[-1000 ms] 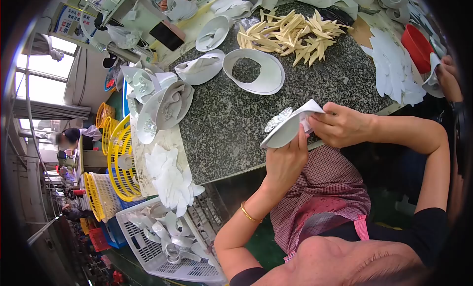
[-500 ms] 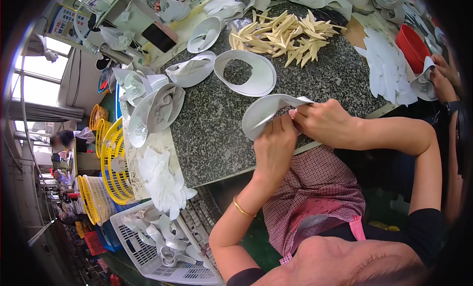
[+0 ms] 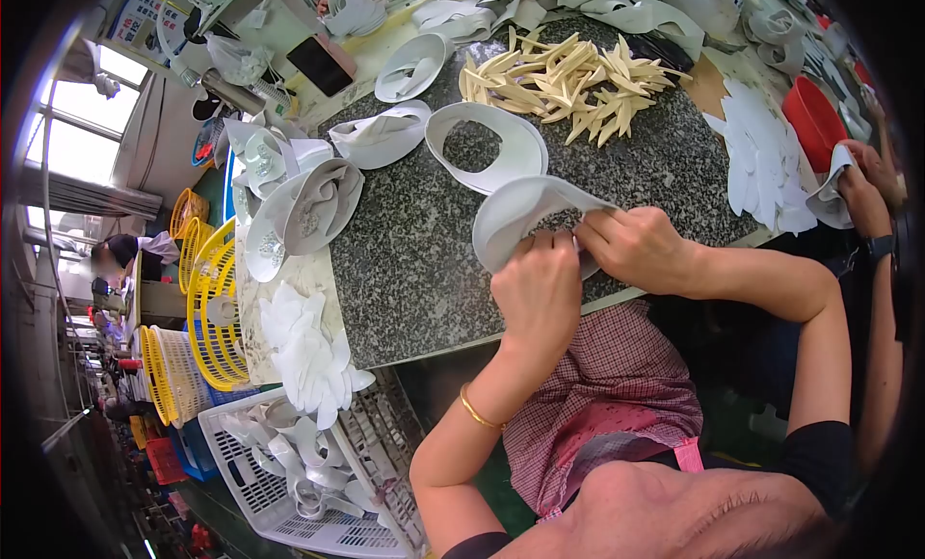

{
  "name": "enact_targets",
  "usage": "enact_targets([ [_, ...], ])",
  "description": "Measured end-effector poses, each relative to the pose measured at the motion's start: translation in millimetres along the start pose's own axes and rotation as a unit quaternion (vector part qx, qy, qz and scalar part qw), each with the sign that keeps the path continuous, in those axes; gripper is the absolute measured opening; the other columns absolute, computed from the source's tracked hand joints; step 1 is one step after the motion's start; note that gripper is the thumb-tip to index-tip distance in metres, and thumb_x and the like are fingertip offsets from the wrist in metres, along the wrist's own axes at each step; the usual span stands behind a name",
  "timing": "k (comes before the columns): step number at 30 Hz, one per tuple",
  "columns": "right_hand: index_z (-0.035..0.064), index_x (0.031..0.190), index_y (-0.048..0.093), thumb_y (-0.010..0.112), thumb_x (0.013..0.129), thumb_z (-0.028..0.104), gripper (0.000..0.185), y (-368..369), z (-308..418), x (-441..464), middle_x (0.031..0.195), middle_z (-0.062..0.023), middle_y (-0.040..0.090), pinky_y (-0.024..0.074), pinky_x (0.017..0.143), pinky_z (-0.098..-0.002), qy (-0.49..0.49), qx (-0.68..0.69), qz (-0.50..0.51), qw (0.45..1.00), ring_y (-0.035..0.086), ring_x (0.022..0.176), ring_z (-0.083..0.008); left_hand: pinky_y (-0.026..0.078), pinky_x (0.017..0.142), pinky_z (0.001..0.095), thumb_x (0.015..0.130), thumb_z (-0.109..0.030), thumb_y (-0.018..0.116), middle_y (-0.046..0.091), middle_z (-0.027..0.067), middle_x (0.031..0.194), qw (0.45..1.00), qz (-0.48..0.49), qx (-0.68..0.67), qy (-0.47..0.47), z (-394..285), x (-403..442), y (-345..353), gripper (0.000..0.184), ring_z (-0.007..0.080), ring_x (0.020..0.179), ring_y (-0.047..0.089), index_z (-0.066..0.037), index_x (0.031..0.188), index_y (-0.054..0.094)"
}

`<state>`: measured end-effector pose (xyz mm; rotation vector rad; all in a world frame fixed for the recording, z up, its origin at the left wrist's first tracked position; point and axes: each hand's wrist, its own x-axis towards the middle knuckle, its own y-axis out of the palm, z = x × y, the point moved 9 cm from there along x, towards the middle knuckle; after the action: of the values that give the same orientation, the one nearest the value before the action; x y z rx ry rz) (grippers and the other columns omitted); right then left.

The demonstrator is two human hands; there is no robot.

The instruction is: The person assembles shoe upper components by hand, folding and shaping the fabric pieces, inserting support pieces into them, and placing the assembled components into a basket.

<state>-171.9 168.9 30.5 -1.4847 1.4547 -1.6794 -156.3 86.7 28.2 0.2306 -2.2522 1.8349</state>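
Where the head view looks down past the forearms, we find the white curved piece (image 3: 506,220) held up over the near part of the speckled tabletop (image 3: 405,289), just this side of a white ring-shaped piece (image 3: 521,150) and overlapping it in our view. We judge it light and thin, springy enough to keep its bow yet soft enough to crease if squeezed hard; its smooth face may slide a little under dry fingers. We would take hold of it by the narrow end and the inner edge, sparing the broad face any pressure. As for the grip, we see the left hand (image 3: 540,284) with its fingers curled over the near inner edge, and the right hand (image 3: 638,249) pinching the end on its own side, the two close beside each other. Both are closed on the piece rather than spread, though the fingertips are partly hidden and we cannot tell whether they hold anything smaller within the bend.
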Motion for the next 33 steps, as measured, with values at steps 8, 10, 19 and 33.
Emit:
enact_targets([
  [8, 0.0109, 0.087, 0.068, 0.065, 0.076, 0.014, 0.012, -11, 9, -23, 0.082, 0.0051, 0.064, 0.0346, 0.050, -0.0227, -0.051, -0.040, -0.110, 0.992, 0.062, 0.068, -0.0041, 0.056, 0.061, 0.0332, 0.074, -0.007, 0.068, 0.067, 0.0072, 0.096, 0.999, 0.008, 0.014, 0.046, -3, -29, -1, 0.033, 0.0241, 0.081, 0.070, -0.007, 0.108, 0.067],
  [10, 0.0117, 0.085, 0.068, 0.066, 0.075, 0.015, 0.011, -10, 8, -24, 0.082, 0.0049, 0.064, 0.0337, 0.050, -0.0229, -0.054, -0.037, -0.100, 0.993, 0.062, 0.066, -0.0042, 0.057, 0.063, 0.0329, 0.075, -0.008, 0.068, 0.068, 0.0111, 0.100, 0.997, 0.005, 0.018, 0.068, -6, -30, -3, 0.043, 0.0270, 0.081, 0.070, -0.005, 0.117, 0.066],
  [19, 0.0100, 0.089, 0.069, 0.066, 0.073, 0.015, 0.017, -10, 2, -22, 0.081, 0.0052, 0.061, 0.0331, 0.050, -0.0234, -0.036, -0.012, -0.112, 0.993, 0.058, 0.064, -0.0049, 0.053, 0.060, 0.0285, 0.078, -0.011, 0.067, 0.067, -0.0023, 0.095, 0.989, -0.075, 0.089, 0.085, -13, -27, -5, 0.028, 0.0178, 0.080, 0.068, -0.012, 0.106, 0.068],
  [33, 0.0071, 0.087, 0.061, 0.066, 0.078, 0.016, 0.014, -3, -11, 9, 0.088, -0.0054, 0.065, 0.0522, 0.054, -0.0277, 0.036, 0.069, 0.042, 0.996, 0.068, 0.076, -0.0144, 0.052, 0.063, 0.0383, 0.077, -0.018, 0.080, 0.070, 0.0108, 0.080, 0.991, 0.021, -0.135, 0.000, 16, 4, -18, 0.028, 0.0294, 0.069, 0.067, -0.004, 0.100, 0.073],
])
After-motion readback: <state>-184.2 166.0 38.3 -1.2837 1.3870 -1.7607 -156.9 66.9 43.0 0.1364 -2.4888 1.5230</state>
